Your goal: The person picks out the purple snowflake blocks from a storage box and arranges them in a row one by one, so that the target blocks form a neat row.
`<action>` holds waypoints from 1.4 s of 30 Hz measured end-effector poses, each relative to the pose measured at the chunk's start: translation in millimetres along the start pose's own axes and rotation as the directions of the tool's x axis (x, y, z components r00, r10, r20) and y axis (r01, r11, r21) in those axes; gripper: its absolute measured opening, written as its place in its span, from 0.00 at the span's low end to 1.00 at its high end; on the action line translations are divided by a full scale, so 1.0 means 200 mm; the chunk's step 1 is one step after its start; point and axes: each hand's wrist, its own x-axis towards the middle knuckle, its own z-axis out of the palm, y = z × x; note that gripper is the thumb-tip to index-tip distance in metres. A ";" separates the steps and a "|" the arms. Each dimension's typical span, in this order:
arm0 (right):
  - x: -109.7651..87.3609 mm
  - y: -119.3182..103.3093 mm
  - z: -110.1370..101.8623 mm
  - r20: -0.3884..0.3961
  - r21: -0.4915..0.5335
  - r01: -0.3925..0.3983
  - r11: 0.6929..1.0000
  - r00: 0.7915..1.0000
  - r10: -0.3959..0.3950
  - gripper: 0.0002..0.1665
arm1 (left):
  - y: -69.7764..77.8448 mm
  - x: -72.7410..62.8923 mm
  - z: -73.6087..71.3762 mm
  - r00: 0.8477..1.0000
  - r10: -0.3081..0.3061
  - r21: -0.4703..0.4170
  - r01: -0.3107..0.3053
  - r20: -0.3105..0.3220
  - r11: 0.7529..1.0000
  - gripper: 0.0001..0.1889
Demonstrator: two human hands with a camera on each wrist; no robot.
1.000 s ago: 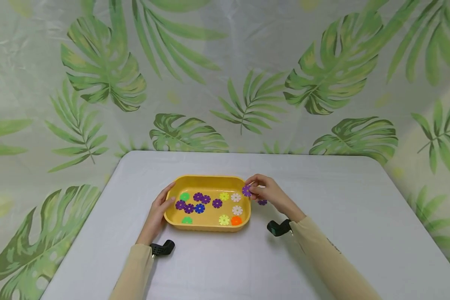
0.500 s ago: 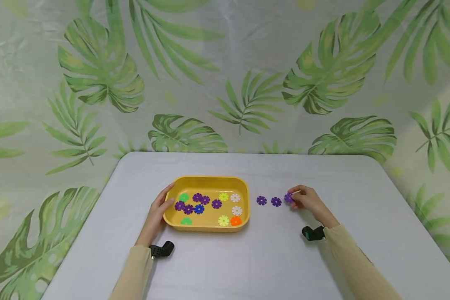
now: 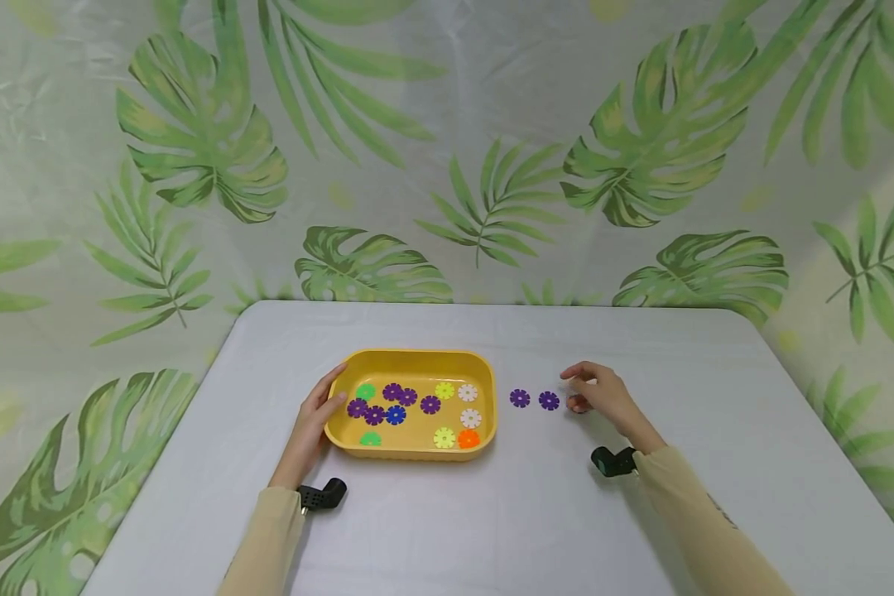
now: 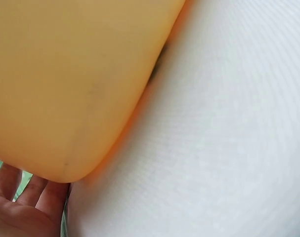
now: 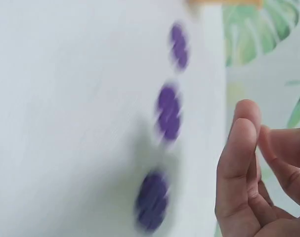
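A yellow plastic tray (image 3: pixel 410 451) stands on the table. My left hand (image 3: pixel 314 422) holds its left rim, thumb on the edge and fingers against the outer wall; the left wrist view shows some fingers (image 4: pixel 28 197) beside the tray's underside. To the tray's right, purple notched snowflake discs lie in a row: a near one (image 3: pixel 519 398), a middle one (image 3: pixel 549 401) and a third (image 5: pixel 152 201), mostly covered by my right hand in the head view. My right hand (image 3: pixel 603 396) hovers over that third disc with nothing between its fingers.
Inside the tray lie several more discs: purple (image 3: pixel 430 404), blue (image 3: pixel 396 415), green (image 3: pixel 371 439), yellow (image 3: pixel 444 438), white (image 3: pixel 471 418) and orange (image 3: pixel 468 439). A white cloth covers the table (image 3: pixel 432 530), and a leaf-patterned curtain (image 3: pixel 507 99) hangs behind it.
My right hand has carried a purple disc from the tray's right rim to the right end of the row and let go of it. My left hand stays on the tray.
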 end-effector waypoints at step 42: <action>0.30 -0.55 0.83 0.449 -0.089 -0.168 0.982 0.873 0.191 0.09 | -0.01 0.01 0.00 1.000 -0.004 0.017 0.004 -0.031 1.000 0.25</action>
